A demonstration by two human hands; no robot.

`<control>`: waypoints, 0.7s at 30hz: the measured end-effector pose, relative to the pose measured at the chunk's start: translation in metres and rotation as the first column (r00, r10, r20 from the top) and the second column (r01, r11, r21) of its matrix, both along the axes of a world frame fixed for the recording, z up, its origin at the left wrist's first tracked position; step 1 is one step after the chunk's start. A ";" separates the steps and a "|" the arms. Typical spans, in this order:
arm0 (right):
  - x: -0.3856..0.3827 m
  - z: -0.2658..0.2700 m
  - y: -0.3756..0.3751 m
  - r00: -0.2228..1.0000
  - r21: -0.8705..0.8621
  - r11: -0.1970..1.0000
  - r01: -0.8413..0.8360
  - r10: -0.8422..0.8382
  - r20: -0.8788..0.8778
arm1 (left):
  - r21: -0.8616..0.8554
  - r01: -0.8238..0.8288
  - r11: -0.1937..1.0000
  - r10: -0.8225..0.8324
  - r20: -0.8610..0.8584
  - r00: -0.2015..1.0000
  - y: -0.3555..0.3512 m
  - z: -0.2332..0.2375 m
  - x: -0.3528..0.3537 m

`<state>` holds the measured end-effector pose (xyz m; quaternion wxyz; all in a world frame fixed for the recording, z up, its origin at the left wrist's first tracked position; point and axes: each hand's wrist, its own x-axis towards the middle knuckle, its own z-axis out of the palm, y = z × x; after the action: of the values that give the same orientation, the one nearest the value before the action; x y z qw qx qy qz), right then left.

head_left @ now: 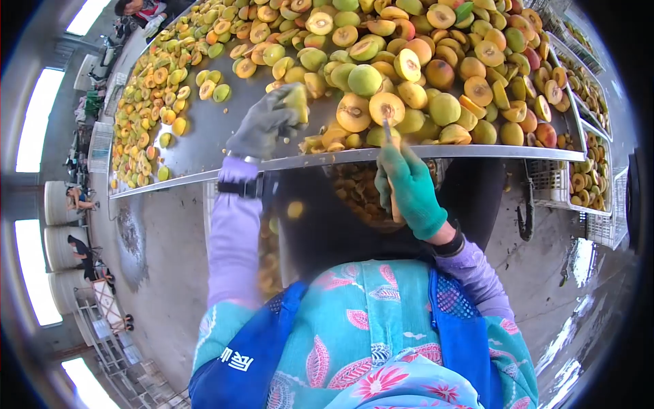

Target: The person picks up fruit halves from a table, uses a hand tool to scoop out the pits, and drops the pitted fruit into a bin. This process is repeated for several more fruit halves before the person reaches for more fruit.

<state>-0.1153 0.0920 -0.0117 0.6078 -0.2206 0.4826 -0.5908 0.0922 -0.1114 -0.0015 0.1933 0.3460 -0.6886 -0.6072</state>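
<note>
My left hand (267,123), in a grey glove, is raised over the near edge of the metal table. Its fingers are closed around a yellow-green piece of peach (298,103). My right hand (411,187), in a green glove, grips a small knife (387,131) by its light handle, blade pointing away from me. The knife's tip overlaps a halved peach (386,109) with its cut face up. Beside that lies another peach half (353,112). A blurred yellow piece (295,209) shows below the table edge, near my left forearm.
Whole and halved peaches (443,75) heap over the metal table (235,123). Below its edge, a container (357,194) holds fruit pieces. White crates (586,178) of cut fruit stand at right. Another person (143,13) is at the far left corner; white tubs (63,201) line the left.
</note>
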 end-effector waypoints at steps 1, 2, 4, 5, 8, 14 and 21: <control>0.006 -0.001 -0.004 0.998 -0.067 0.997 -0.025 0.021 -0.056 | 0.248 -0.080 0.965 0.142 -0.242 0.960 0.014 -0.001 0.013; 0.015 -0.001 -0.012 0.993 -0.132 0.990 -0.056 0.041 -0.113 | 0.279 -0.081 0.957 0.179 -0.348 0.920 0.033 -0.001 0.014; 0.028 -0.002 -0.023 0.931 -0.208 0.967 -0.147 0.064 -0.360 | 0.334 -0.060 0.941 0.244 -0.544 0.803 0.066 0.002 -0.006; 0.031 -0.003 -0.026 0.840 -0.205 0.957 -0.207 0.066 -0.538 | 0.384 0.098 0.918 0.189 -0.641 0.744 0.068 0.004 -0.014; 0.037 0.001 -0.025 0.689 -0.141 0.958 -0.251 0.074 -0.721 | 0.510 -0.050 0.859 0.382 -0.572 0.725 0.079 -0.010 -0.028; 0.034 -0.014 -0.023 0.712 -0.137 0.980 -0.144 0.007 -0.702 | 0.057 -0.438 0.897 0.427 -0.365 0.827 0.100 -0.019 -0.059; 0.027 0.003 -0.016 0.642 -0.085 0.975 -0.206 0.069 -0.764 | -0.239 -0.425 0.873 0.340 -0.325 0.882 0.109 -0.002 -0.063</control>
<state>-0.0882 0.0761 -0.0088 0.3745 -0.5318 0.6230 -0.4345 0.0289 -0.0024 -0.0039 0.4544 0.3557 -0.6571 -0.4850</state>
